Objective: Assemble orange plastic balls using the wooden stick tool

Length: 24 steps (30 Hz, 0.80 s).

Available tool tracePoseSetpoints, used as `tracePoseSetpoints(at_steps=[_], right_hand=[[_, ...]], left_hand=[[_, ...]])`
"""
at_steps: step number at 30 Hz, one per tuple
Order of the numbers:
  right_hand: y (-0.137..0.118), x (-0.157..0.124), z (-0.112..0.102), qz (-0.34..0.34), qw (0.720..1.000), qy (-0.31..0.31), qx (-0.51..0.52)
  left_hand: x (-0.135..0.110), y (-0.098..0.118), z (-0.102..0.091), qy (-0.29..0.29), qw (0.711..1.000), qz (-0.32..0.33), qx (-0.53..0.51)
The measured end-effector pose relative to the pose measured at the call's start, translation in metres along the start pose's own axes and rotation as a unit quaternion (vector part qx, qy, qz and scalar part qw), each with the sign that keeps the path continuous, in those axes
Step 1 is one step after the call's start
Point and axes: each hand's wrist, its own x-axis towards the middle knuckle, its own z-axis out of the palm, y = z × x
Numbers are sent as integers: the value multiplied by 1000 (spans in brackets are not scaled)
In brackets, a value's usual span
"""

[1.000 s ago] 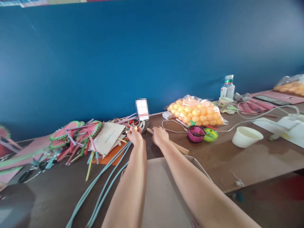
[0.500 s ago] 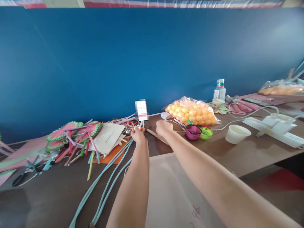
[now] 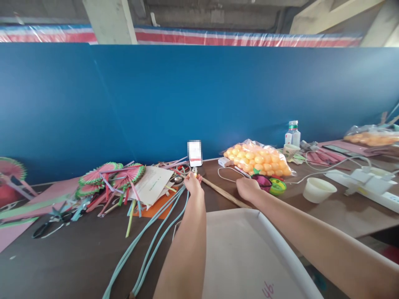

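My left hand [image 3: 193,182] reaches far across the dark table, fingers pinched on something small I cannot make out, beside the head end of a wooden stick [image 3: 222,193]. My right hand [image 3: 247,187] rests curled by the stick's near end, close to a magenta and green fruit-shaped toy [image 3: 264,182]. Whether it grips anything is hidden. A beige card sheet [image 3: 246,253] lies under both forearms.
Long teal tubes [image 3: 156,236] trail toward me on the left. Pink-green paper fans [image 3: 109,176], straws and scissors [image 3: 46,226] crowd the left. A bag of yellow balls [image 3: 258,155], white cup [image 3: 319,189], bottle [image 3: 292,135] and power strip [image 3: 370,187] sit right. A blue wall [image 3: 199,95] backs the table.
The view has tilted up, showing the wall's top. My right hand slid right and back along the stick toward the fruit-shaped toy. My left hand stays pinched near the stick's far end.
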Motion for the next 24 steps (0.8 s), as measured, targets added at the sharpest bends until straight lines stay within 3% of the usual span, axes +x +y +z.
tracePoseSetpoints(at_steps=[3,6,9,11,13,16,18,20,24], right_hand=[[0,1,-2,-25,999,-21,-23],[1,8,-7,-6,1000,-11,12],[-6,21,-14,-17,992,53,115],[-19,29,-17,-43,966,93,239],[-39,35,-18,-56,911,93,399],[-75,38,-16,-40,779,59,623],[-95,39,-12,-17,704,44,708],[-108,42,-6,20,659,27,752],[-115,52,11,71,602,3,795]], left_hand=[[-3,2,0,-5,1000,-5,-1],[-8,6,2,-5,1000,-13,-2],[-12,9,3,-5,1000,-23,-5],[-12,10,4,-10,999,-29,-10],[-12,11,5,-17,999,-30,-12],[-13,13,5,-26,999,-27,-17],[-13,14,5,-27,999,-23,-25],[-12,14,4,-25,999,-17,-26],[-6,8,1,0,1000,-11,-9]])
